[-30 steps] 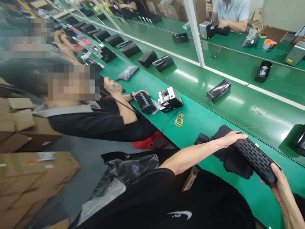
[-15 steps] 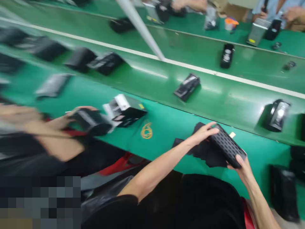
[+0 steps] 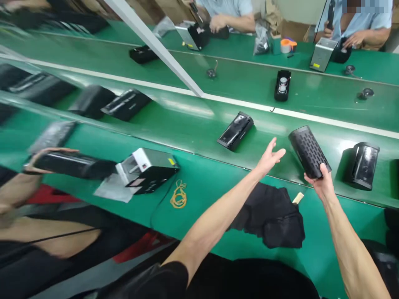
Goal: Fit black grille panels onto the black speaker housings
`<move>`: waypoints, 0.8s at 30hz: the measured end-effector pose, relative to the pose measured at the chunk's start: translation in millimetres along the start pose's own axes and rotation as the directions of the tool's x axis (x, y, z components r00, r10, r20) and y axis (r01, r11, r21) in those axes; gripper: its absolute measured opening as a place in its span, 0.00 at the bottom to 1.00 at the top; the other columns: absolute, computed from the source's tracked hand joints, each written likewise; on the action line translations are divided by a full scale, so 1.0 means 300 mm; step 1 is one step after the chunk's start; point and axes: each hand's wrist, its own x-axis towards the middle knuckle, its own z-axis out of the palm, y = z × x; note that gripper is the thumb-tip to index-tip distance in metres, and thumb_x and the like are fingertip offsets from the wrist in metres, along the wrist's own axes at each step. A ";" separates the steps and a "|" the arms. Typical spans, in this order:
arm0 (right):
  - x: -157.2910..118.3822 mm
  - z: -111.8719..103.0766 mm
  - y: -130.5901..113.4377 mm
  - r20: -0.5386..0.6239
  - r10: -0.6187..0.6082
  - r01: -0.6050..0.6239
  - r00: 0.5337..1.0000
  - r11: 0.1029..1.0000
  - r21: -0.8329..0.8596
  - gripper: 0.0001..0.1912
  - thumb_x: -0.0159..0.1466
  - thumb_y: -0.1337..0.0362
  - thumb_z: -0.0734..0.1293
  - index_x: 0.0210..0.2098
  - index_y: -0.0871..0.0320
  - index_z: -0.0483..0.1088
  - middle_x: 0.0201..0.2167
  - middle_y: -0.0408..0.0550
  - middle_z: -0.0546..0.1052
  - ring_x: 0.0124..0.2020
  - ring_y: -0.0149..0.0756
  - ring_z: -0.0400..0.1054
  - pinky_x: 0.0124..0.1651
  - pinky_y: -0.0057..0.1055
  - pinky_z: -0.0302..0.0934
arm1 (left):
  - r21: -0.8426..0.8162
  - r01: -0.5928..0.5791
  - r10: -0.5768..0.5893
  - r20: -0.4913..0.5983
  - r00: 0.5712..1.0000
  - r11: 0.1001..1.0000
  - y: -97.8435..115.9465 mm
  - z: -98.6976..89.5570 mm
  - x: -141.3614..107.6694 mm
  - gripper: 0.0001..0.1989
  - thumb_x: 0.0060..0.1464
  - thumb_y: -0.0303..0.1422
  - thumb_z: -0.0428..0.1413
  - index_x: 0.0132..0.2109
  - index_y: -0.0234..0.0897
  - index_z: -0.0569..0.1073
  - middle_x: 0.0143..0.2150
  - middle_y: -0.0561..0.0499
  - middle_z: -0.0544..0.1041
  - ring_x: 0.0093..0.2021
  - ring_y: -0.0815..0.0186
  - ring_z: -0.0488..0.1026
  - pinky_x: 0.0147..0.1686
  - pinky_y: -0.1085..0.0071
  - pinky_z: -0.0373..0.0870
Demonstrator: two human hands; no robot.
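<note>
My right hand (image 3: 323, 182) grips the lower end of a black perforated case (image 3: 308, 151), which is tilted over the green conveyor belt. To its left, my left hand (image 3: 270, 158) is open with fingers spread, touching nothing. Below both hands, a folded black cloth (image 3: 271, 214) lies on the green bench, with a small cream-coloured piece (image 3: 298, 198) at its right edge. One glossy black case (image 3: 236, 131) lies on the belt left of my hands, and another glossy case (image 3: 364, 166) stands to the right.
At left, a co-worker's hand (image 3: 46, 160) holds a black case beside a boxy device (image 3: 149, 168). Yellow bands (image 3: 178, 195) lie on the bench. A white metal bar (image 3: 162, 50) slants over the belt. People work across the line.
The perforated case has moved up from over the cloth to over the belt in my right hand. My left hand has let go of it and spread open. The view has shifted.
</note>
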 end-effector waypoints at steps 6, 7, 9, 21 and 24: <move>0.140 0.104 -0.059 -0.279 -0.087 0.093 0.956 0.996 0.007 0.26 0.72 0.49 0.70 0.64 0.56 0.66 0.54 0.54 0.75 0.43 0.41 0.75 0.43 0.42 0.75 | 0.103 0.132 -0.126 -0.068 0.990 0.986 -0.196 -0.035 -0.223 0.46 0.41 0.64 0.67 0.57 0.34 0.77 0.63 0.34 0.78 0.58 0.47 0.78 0.49 0.58 0.81; 0.145 0.086 -0.070 -0.304 -0.101 0.104 0.947 0.995 -0.005 0.25 0.72 0.51 0.71 0.62 0.57 0.69 0.55 0.54 0.75 0.47 0.43 0.75 0.46 0.44 0.75 | 0.119 0.152 -0.143 -0.079 0.987 0.981 -0.227 -0.058 -0.248 0.44 0.40 0.64 0.67 0.55 0.34 0.78 0.61 0.35 0.79 0.56 0.48 0.79 0.48 0.58 0.81; 0.120 0.026 -0.100 -0.338 -0.146 0.143 0.930 0.989 -0.032 0.27 0.72 0.52 0.71 0.63 0.61 0.69 0.58 0.55 0.74 0.52 0.45 0.73 0.51 0.46 0.73 | 0.135 0.201 -0.190 -0.087 0.978 0.970 -0.266 -0.097 -0.282 0.43 0.40 0.64 0.67 0.52 0.35 0.78 0.57 0.37 0.82 0.52 0.49 0.81 0.45 0.59 0.82; -0.615 -0.717 -0.265 -0.296 -0.888 0.251 0.352 0.394 -0.884 0.23 0.73 0.49 0.70 0.60 0.57 0.72 0.57 0.51 0.75 0.53 0.52 0.73 0.51 0.50 0.74 | 0.241 0.263 -0.245 -0.100 0.964 0.934 -0.154 -0.103 -0.378 0.40 0.26 0.63 0.70 0.43 0.40 0.82 0.49 0.39 0.86 0.49 0.43 0.84 0.38 0.60 0.85; -0.804 -0.970 -0.258 -0.231 -0.971 -0.004 0.057 0.231 -0.973 0.22 0.75 0.49 0.66 0.59 0.56 0.73 0.55 0.52 0.76 0.50 0.46 0.74 0.49 0.46 0.74 | 0.252 0.279 -0.276 -0.049 0.960 0.927 -0.133 -0.081 -0.381 0.36 0.27 0.58 0.72 0.42 0.41 0.83 0.48 0.41 0.87 0.49 0.43 0.84 0.40 0.61 0.85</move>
